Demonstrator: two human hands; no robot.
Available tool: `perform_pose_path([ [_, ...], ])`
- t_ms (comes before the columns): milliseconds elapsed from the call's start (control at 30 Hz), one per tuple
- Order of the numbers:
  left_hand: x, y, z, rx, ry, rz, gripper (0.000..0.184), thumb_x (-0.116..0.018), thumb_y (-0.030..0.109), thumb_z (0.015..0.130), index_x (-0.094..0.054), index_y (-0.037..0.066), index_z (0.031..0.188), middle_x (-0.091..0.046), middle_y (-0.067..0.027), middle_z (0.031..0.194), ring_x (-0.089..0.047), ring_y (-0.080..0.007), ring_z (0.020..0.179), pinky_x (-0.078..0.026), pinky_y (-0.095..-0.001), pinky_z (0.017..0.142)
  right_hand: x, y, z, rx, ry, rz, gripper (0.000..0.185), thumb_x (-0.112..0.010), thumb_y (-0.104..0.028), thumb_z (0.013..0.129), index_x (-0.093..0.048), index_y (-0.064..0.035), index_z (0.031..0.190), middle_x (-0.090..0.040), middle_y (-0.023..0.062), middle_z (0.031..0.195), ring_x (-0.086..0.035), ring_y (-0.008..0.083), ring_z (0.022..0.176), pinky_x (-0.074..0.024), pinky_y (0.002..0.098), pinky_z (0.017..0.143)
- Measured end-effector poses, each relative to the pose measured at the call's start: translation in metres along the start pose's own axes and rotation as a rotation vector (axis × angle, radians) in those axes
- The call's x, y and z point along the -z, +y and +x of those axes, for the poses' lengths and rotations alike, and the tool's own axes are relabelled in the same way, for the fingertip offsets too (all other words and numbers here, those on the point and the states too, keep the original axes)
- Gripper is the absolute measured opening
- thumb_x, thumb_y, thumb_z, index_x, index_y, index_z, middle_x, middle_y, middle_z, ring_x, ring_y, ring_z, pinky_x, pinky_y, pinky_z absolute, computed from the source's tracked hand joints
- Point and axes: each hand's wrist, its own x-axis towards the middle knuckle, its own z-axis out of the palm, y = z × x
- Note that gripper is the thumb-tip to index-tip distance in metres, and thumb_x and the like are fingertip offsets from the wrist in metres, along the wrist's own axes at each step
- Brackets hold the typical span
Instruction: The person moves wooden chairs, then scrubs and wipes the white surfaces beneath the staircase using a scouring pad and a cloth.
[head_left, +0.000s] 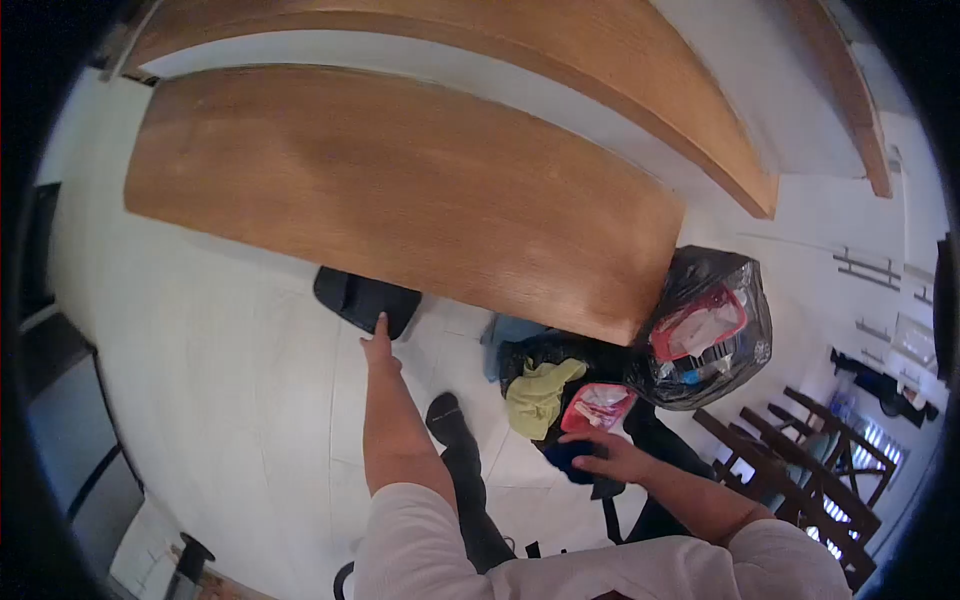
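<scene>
My left hand [380, 348] reaches down to a flat black item [372, 302], which looks like a case or bag, by the bench's lower edge. One finger is stretched over its near edge and the thumb stands apart. My right hand [612, 457], fingers apart and curved, is over a dark blue item [570, 462]; I cannot make out its kind. Beside that hand are a red-edged pack with pale contents [598, 405] and a yellow-green cloth [542, 396], both on dark material. Blue-grey fabric [508, 335] shows behind the cloth.
A long wooden bench or step [400, 180] crosses the view ahead of me. At its right end stands a black plastic bag [745, 345] holding another red-edged pack [700, 325]. Wooden chairs [800, 470] are at the right. My socked foot [448, 415] rests on the pale tiled floor.
</scene>
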Motion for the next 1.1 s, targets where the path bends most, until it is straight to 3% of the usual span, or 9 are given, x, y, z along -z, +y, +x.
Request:
perform_pose_path([
  [33, -0.007, -0.004, 0.01, 0.006, -0.009, -0.014, 0.119, -0.077, 0.05, 0.062, -0.003, 0.005, 0.144, -0.029, -0.0177, 0.142, -0.033, -0.0326, 0.127, -0.028, -0.0536, 0.098, 0.004, 0.01, 0.001, -0.101, 0.04, 0.248, 0.041, -0.065, -0.022, 0.084, -0.053, -0.0097, 0.121, -0.06, 0.0054, 0.108, -0.055, 0.0142, 0.101, -0.0422, 0.0306, 0.091],
  [233, -0.008, -0.016, 0.024, 0.036, -0.181, -0.166, 0.095, -0.081, 0.038, 0.064, -0.025, 0.004, 0.132, -0.046, -0.0112, 0.127, -0.043, -0.0253, 0.117, -0.04, -0.0452, 0.085, 0.024, 0.046, -0.002, 0.038, 0.244, 0.036, 0.04, -0.065, -0.024, 0.083, -0.054, -0.0087, 0.119, -0.058, 0.0071, 0.114, -0.052, 0.0148, 0.107, -0.0393, 0.03, 0.094],
  [333, 0.004, -0.021, -0.028, -0.216, -0.161, -0.385, 0.079, -0.082, 0.024, 0.066, -0.031, 0.002, 0.122, -0.049, -0.0132, 0.12, -0.051, -0.0241, 0.108, -0.047, -0.0385, 0.079, 0.027, 0.039, -0.02, 0.069, 0.234, -0.081, 0.028, -0.063, -0.027, 0.085, -0.061, -0.0048, 0.102, -0.059, 0.0097, 0.106, -0.055, 0.0194, 0.1, -0.0408, 0.0304, 0.09],
  [533, 0.082, -0.045, -0.154, -0.668, 0.038, 0.155, 0.077, -0.08, 0.013, 0.066, -0.029, -0.004, 0.12, -0.048, -0.018, 0.116, -0.051, -0.0261, 0.104, -0.04, -0.0346, 0.094, 0.062, 0.083, -0.086, 0.271, 0.464, -0.376, 0.019, -0.061, -0.021, 0.083, -0.063, -0.0026, 0.087, -0.061, 0.0118, 0.094, -0.058, 0.0225, 0.096, -0.0449, 0.0344, 0.085],
  [600, 0.096, -0.046, -0.219, -0.751, 0.053, 0.425, 0.08, -0.08, 0.014, 0.065, -0.027, -0.005, 0.123, -0.047, -0.018, 0.116, -0.05, -0.0259, 0.105, -0.04, -0.0343, 0.095, 0.083, 0.068, -0.122, 0.037, 0.596, -0.431, 0.027, -0.062, -0.02, 0.078, -0.06, -0.0045, 0.1, -0.062, 0.0139, 0.097, -0.06, 0.0259, 0.091, -0.0474, 0.0369, 0.082],
  [633, 0.096, -0.048, -0.252, -0.789, 0.063, 0.562, 0.082, -0.08, 0.014, 0.065, -0.027, -0.005, 0.125, -0.046, -0.018, 0.117, -0.049, -0.0258, 0.106, -0.039, -0.0342, 0.095, 0.096, 0.083, -0.134, 0.152, 0.76, -0.551, 0.041, -0.063, -0.019, 0.076, -0.053, -0.0091, 0.115, -0.062, 0.0138, 0.095, -0.062, 0.0274, 0.084, -0.0492, 0.0381, 0.076],
  [767, 0.05, -0.071, -0.369, -1.023, -0.403, 0.698, 0.074, -0.077, 0.017, 0.064, -0.036, -0.003, 0.122, -0.047, -0.0192, 0.116, -0.05, -0.0302, 0.107, -0.04, -0.0376, 0.093, 0.152, 0.029, -0.181, -0.387, 0.571, -0.842, 0.059, -0.056, -0.019, 0.076, -0.037, -0.0193, 0.132, -0.063, 0.0172, 0.096, -0.063, 0.0315, 0.085, -0.0499, 0.0424, 0.075],
  [900, -0.039, -0.074, -0.465, -1.27, -0.841, 0.934, 0.071, -0.075, 0.018, 0.065, -0.04, 0.004, 0.125, -0.049, -0.019, 0.117, -0.05, -0.0357, 0.107, -0.043, -0.0384, 0.09, 0.206, 0.087, -0.161, -0.366, 0.677, -0.905, 0.051, -0.059, -0.025, 0.075, -0.046, -0.0149, 0.123, -0.064, 0.0151, 0.088, -0.063, 0.0322, 0.083, -0.0506, 0.0424, 0.072],
  [1100, -0.157, -0.098, -0.511, -1.486, -0.878, 1.383, 0.07, -0.071, 0.023, 0.068, -0.04, 0.015, 0.131, -0.051, -0.0158, 0.117, -0.054, -0.0345, 0.101, -0.047, -0.0404, 0.084, 0.231, 0.101, -0.177, -0.249, 0.78, -0.816, 0.025, -0.055, -0.02, 0.075, -0.061, -0.0077, 0.096, -0.064, 0.0155, 0.092, -0.063, 0.0311, 0.083, -0.0509, 0.0423, 0.071],
])
